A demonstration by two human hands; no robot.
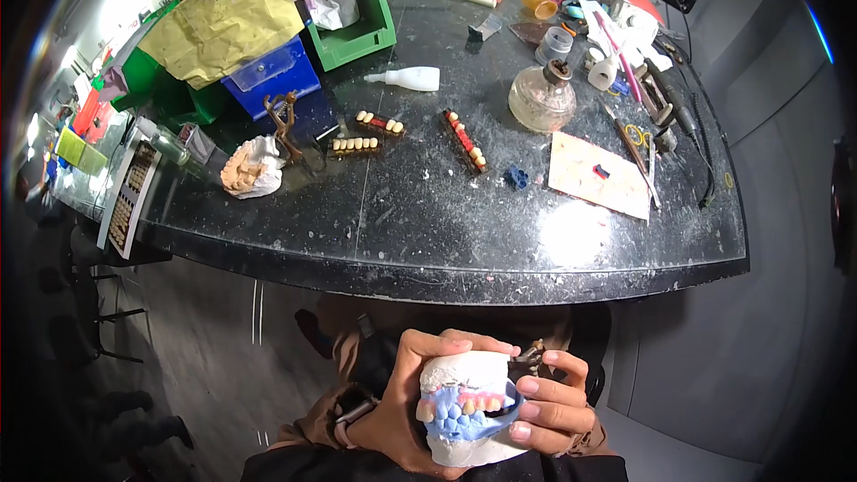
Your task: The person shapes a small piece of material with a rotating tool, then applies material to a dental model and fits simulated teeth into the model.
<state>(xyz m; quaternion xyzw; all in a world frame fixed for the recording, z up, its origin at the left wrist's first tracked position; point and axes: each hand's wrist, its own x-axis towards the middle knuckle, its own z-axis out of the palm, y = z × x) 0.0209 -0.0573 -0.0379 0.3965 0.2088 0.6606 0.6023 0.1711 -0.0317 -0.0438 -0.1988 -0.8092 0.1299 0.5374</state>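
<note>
Held over my lap, below the bench's front edge, is a mounted dental model [466,367] with white plaster bases, blue teeth and arch, pink wax and tooth-coloured teeth, on a dark metal articulator [527,361]. My left hand [406,393] wraps round its left side, fingers over the back of the upper base. My right hand [558,402] grips the right side, several fingertips against the model and articulator. Both hands are closed on it.
On the black bench [402,232] lie tooth cards [464,138], a plaster cast [253,166], a glass burner [542,100], a white bottle [412,78], a stained pad [589,187], tools [634,134] and a handpiece [678,107]. Bins [353,31] with bags [223,13] stand back left.
</note>
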